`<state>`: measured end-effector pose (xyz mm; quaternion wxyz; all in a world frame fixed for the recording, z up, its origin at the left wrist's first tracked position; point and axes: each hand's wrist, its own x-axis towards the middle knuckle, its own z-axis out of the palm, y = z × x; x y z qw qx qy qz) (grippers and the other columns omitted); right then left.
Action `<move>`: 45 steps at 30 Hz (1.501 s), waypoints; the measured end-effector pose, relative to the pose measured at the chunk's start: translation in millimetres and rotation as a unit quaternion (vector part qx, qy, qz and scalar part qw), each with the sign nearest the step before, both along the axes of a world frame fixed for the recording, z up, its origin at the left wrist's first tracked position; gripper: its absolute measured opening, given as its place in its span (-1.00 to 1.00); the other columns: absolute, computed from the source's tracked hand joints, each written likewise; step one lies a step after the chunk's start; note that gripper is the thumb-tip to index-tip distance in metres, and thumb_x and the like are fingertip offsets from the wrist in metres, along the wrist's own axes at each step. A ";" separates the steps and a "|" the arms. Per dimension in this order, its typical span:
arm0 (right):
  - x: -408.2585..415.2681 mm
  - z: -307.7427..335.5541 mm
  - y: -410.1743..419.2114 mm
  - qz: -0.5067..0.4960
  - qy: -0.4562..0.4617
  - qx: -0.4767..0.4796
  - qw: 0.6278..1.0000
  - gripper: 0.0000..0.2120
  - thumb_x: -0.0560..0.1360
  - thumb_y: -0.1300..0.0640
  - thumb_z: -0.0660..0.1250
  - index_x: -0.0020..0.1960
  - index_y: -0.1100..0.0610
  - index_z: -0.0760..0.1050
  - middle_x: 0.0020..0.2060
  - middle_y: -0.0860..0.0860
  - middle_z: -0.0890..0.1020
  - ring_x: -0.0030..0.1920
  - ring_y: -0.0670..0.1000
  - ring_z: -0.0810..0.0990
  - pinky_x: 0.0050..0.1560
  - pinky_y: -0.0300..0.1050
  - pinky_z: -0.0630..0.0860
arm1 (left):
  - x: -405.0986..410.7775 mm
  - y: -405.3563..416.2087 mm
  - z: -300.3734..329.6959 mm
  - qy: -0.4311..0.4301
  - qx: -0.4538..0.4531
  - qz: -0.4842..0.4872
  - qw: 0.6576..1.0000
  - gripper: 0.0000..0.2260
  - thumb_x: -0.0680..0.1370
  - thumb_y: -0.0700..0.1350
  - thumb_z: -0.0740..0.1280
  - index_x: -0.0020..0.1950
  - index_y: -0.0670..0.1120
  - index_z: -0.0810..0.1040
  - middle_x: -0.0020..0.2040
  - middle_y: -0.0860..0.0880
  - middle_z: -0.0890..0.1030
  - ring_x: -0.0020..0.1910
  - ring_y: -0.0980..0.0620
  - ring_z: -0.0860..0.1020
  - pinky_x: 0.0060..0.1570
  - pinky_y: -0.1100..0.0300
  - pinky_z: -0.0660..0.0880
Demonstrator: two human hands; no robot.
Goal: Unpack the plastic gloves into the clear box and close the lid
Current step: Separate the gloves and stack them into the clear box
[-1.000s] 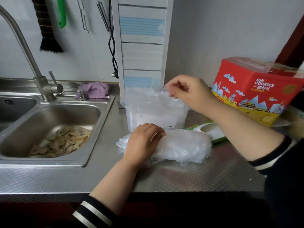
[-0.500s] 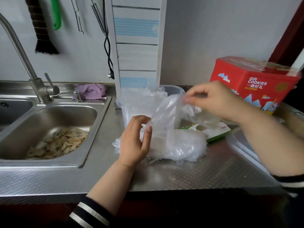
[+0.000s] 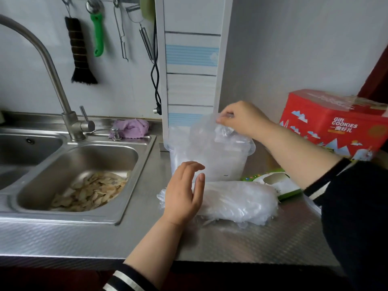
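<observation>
Right hand (image 3: 243, 118) is raised, its fingers pinching one plastic glove (image 3: 206, 131) above the one clear box (image 3: 207, 158). Left hand (image 3: 184, 194) rests, fingers spread, on one glove stack (image 3: 237, 200) on the bench (image 3: 231, 242).

At the right of the frame, the red box (image 3: 336, 124) reads "Gift COOKIES" in white, with Chinese characters beneath. The clear box (image 3: 210, 162) bears a small, unreadable label.

A home kitchen: a steel double sink (image 3: 117, 219) with faucet (image 3: 52, 66) lay left, utensils (image 3: 123, 32) hung on the far wall.
</observation>
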<state>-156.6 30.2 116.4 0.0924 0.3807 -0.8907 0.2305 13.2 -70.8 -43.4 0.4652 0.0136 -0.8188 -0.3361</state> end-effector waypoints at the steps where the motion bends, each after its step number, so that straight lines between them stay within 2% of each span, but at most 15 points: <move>1: -5.8 -11.0 -3.9 -0.001 -0.020 0.033 0.999 -0.68 0.47 -0.08 0.37 -0.07 0.20 0.61 -0.16 0.13 0.65 -0.21 0.03 0.53 -0.18 -0.11 0.43 | 0.1 1.2 -0.8 -0.003 -0.005 0.003 1.000 -0.72 0.62 -0.02 0.11 0.11 -0.13 0.53 0.06 0.03 0.54 0.06 0.05 0.52 0.07 0.19 0.45; 6: -19.7 -39.5 -27.9 0.015 -0.058 0.179 0.982 -0.55 0.47 -0.19 0.36 -0.36 0.14 0.36 -0.41 0.03 0.40 -0.36 0.06 0.37 -0.34 -0.08 0.21 | -0.2 -3.2 1.0 -0.007 -0.051 0.029 0.998 -0.70 0.62 -0.02 0.11 0.15 -0.13 0.55 0.11 0.02 0.55 0.12 0.03 0.49 0.17 0.28 0.36; 12: -16.6 -47.1 -32.3 0.043 -0.092 0.245 0.964 -0.58 0.54 -0.10 0.29 -0.40 0.08 0.36 -0.46 -0.01 0.36 -0.42 -0.02 0.31 -0.40 -0.17 0.19 | -1.8 2.4 8.6 0.022 -0.113 0.075 0.991 -0.77 0.60 -0.08 0.22 0.19 -0.10 0.53 0.22 -0.06 0.53 0.17 -0.05 0.49 0.17 0.13 0.41; 14: -21.0 -42.5 -29.0 0.035 -0.079 0.221 0.971 -0.60 0.51 -0.14 0.32 -0.36 0.09 0.36 -0.41 0.00 0.38 -0.39 0.02 0.35 -0.36 -0.11 0.24 | -7.4 0.2 27.8 0.011 -0.133 0.113 0.985 -0.75 0.57 -0.06 0.27 0.23 -0.07 0.51 0.21 -0.06 0.52 0.14 -0.06 0.50 0.09 0.12 0.45; 17: -21.1 -33.1 -20.8 0.022 -0.073 0.155 0.985 -0.70 0.48 -0.16 0.36 -0.02 0.08 0.53 -0.14 -0.04 0.52 -0.13 0.04 0.52 -0.15 -0.08 0.43 | -23.0 -16.3 61.7 -0.107 -0.169 0.158 0.967 -0.69 0.56 0.01 0.29 0.28 -0.02 0.50 0.20 -0.06 0.51 0.07 -0.13 0.53 -0.04 0.02 0.49; 20: -14.5 -22.5 -9.8 0.065 -0.086 0.082 0.991 -0.80 0.50 -0.07 0.37 0.00 0.04 0.57 -0.07 -0.06 0.60 -0.07 -0.02 0.57 0.02 -0.02 0.54 | -39.1 -35.4 86.8 -0.287 -0.233 0.176 0.912 -0.73 0.62 0.04 0.18 0.26 0.05 0.53 0.20 -0.05 0.51 0.11 -0.16 0.51 0.10 0.01 0.40; 22: -7.8 -20.0 -2.8 0.109 -0.180 0.078 0.974 -0.86 0.53 -0.04 0.33 -0.04 0.01 0.59 -0.09 -0.04 0.62 -0.13 -0.05 0.59 -0.01 -0.06 0.58 | -52.0 -42.7 100.2 -0.377 -0.267 0.167 0.871 -0.72 0.64 0.01 0.08 0.16 0.00 0.55 0.16 -0.08 0.53 0.09 -0.16 0.51 0.11 0.03 0.37; 24: -0.6 -21.6 -5.0 0.119 -0.220 0.163 0.954 -0.80 0.58 -0.11 0.23 -0.06 -0.07 0.59 -0.09 -0.04 0.60 -0.12 -0.03 0.57 -0.05 -0.11 0.56 | -65.7 -49.4 114.6 -0.478 -0.255 0.123 0.831 -0.66 0.66 0.01 0.02 0.13 -0.10 0.54 0.17 -0.12 0.54 0.11 -0.15 0.50 0.08 0.07 0.37; 27: 6.2 -24.7 -11.4 0.087 -0.241 0.287 0.923 -0.55 0.62 -0.22 -0.02 0.07 -0.08 0.60 0.04 -0.08 0.56 0.01 0.03 0.55 0.11 -0.04 0.48 | -87.7 -54.9 128.6 -0.601 -0.267 0.066 0.751 -0.56 0.66 0.10 0.03 0.25 -0.18 0.51 0.25 -0.13 0.53 0.18 -0.12 0.49 0.15 0.09 0.37; 30: 9.3 -25.7 -14.7 0.035 -0.293 0.321 0.900 -0.40 0.59 -0.31 -0.12 0.15 -0.04 0.60 0.01 -0.14 0.54 0.10 0.02 0.54 0.13 -0.06 0.36 | -96.6 -53.1 127.6 -0.677 -0.233 0.037 0.697 -0.43 0.64 0.23 -0.07 0.31 -0.12 0.50 0.25 -0.07 0.56 0.10 -0.07 0.54 0.20 0.08 0.38; 33: 8.3 -28.5 -16.3 0.032 -0.282 0.315 0.906 -0.33 0.58 -0.33 -0.16 0.12 -0.01 0.63 0.11 -0.10 0.56 0.11 0.03 0.56 0.14 -0.06 0.37 | -94.5 -46.2 124.3 -0.688 -0.147 0.014 0.710 -0.41 0.65 0.21 -0.14 0.26 -0.12 0.52 0.23 -0.11 0.59 -0.20 -0.01 0.56 0.06 0.11 0.43; 37: 6.0 -29.4 -6.4 0.057 -0.225 0.210 0.950 -0.35 0.60 -0.30 -0.12 0.02 0.06 0.64 -0.01 -0.08 0.63 -0.06 -0.03 0.60 0.10 -0.11 0.39 | -87.9 -45.2 128.2 -0.610 -0.108 0.026 0.785 -0.36 0.63 0.25 -0.13 0.16 -0.18 0.56 0.13 -0.10 0.61 -0.05 -0.09 0.59 -0.02 0.12 0.41; 40: 2.9 -30.6 13.5 0.085 -0.186 0.095 0.974 -0.57 0.62 -0.16 0.08 -0.09 0.07 0.62 -0.15 -0.08 0.67 -0.12 -0.04 0.63 0.01 -0.12 0.49 | -78.7 -57.8 124.7 -0.485 -0.211 0.075 0.846 -0.53 0.60 0.24 0.10 -0.05 -0.11 0.60 0.05 -0.09 0.63 -0.05 -0.07 0.55 -0.04 0.09 0.43; 42: 4.7 -37.6 28.4 0.085 -0.142 0.010 0.986 -0.69 0.59 -0.09 0.20 -0.18 0.03 0.60 -0.22 -0.08 0.66 -0.13 -0.01 0.62 -0.04 -0.06 0.51 | -62.9 -64.9 116.7 -0.380 -0.184 0.081 0.903 -0.70 0.55 0.16 0.30 0.10 -0.01 0.60 0.08 0.03 0.62 0.04 0.00 0.55 0.07 0.07 0.49; 45: 12.7 -59.6 51.8 0.067 -0.105 -0.136 0.983 -0.79 0.56 -0.05 0.27 -0.13 0.03 0.60 -0.19 -0.09 0.66 -0.12 -0.02 0.60 -0.01 -0.02 0.50 | -39.9 -62.4 95.1 -0.226 -0.144 0.110 0.957 -0.79 0.53 0.06 0.37 0.09 0.00 0.60 0.00 0.05 0.60 -0.01 0.00 0.55 -0.04 0.08 0.49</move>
